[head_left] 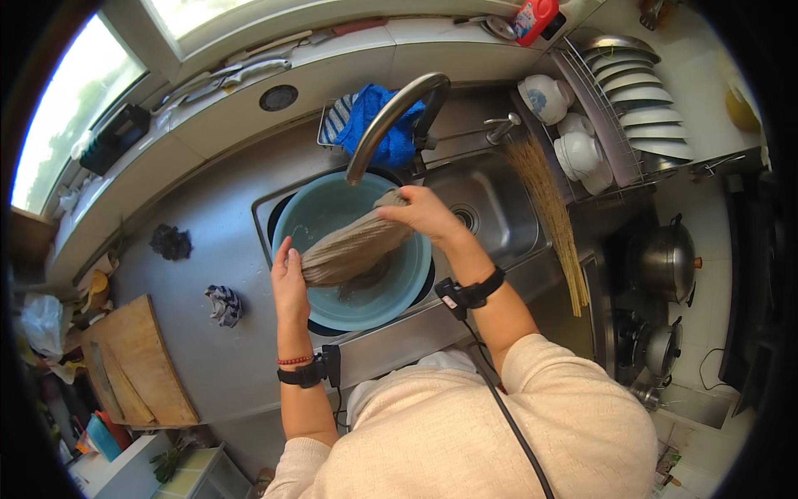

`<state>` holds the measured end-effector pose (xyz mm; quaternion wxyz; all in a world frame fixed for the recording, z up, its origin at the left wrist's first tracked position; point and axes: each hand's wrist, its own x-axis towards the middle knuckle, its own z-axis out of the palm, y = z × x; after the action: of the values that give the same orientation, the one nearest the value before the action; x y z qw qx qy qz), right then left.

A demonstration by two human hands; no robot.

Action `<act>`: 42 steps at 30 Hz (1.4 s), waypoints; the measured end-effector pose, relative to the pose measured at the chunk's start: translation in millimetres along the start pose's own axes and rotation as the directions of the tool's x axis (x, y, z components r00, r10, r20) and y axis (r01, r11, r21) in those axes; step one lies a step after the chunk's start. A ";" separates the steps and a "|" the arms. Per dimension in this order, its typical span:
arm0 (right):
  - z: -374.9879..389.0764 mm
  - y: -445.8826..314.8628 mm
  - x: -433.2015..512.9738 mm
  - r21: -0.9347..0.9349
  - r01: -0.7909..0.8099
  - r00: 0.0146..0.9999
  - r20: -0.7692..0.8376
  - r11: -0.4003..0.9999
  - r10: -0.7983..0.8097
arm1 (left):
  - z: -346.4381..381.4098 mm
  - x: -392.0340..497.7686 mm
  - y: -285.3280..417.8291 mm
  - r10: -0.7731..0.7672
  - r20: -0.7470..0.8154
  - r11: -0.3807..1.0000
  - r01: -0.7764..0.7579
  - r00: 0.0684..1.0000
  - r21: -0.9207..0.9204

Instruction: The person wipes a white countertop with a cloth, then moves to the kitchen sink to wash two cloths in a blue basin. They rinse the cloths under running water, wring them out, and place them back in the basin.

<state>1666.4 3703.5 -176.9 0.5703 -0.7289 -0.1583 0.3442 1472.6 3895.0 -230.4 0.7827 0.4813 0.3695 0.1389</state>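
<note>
A wet-looking brown ribbed cloth (358,243) is stretched between my hands above a round blue-green plastic basin (349,319). My left hand (290,277) holds its lower left end at the basin's left rim; my right hand (421,215) grips the bunched upper right end between thumb and fingers. The basin holds some water and stands in the left bowl of a stainless steel sink. Over it arches a metal faucet (389,112), its spout just above the cloth. Part of the basin's inside is hidden by the cloth.
Right of the basin lies the second sink bowl (499,206), with a straw whisk broom (552,224) along its edge. Bowls and plates fill a dish rack (598,112). Two crumpled cloths (171,242) and a wooden cutting board (140,362) are at left; a blue cloth (380,125) hangs behind.
</note>
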 end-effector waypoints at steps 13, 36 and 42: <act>-32.3 -52.5 -27.6 -0.382 0.171 0.982 -0.009 0.908 -0.189 | 21.5 -43.1 63.6 0.278 0.108 0.947 -0.253 0.955 -0.199; 26.6 87.0 29.1 -0.700 0.079 0.934 0.301 0.710 0.192 | -0.6 36.9 -49.4 -0.251 0.171 0.856 0.136 0.953 0.499; -18.0 -57.2 -51.7 -0.474 0.216 0.974 0.160 0.854 -0.158 | 3.5 -52.1 62.6 0.025 0.196 0.996 -0.042 0.980 0.083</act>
<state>1651.1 3675.3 -104.5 0.3886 -0.8091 -0.3427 0.2772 1447.9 3894.0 -152.7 0.7910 0.5321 0.2887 0.0884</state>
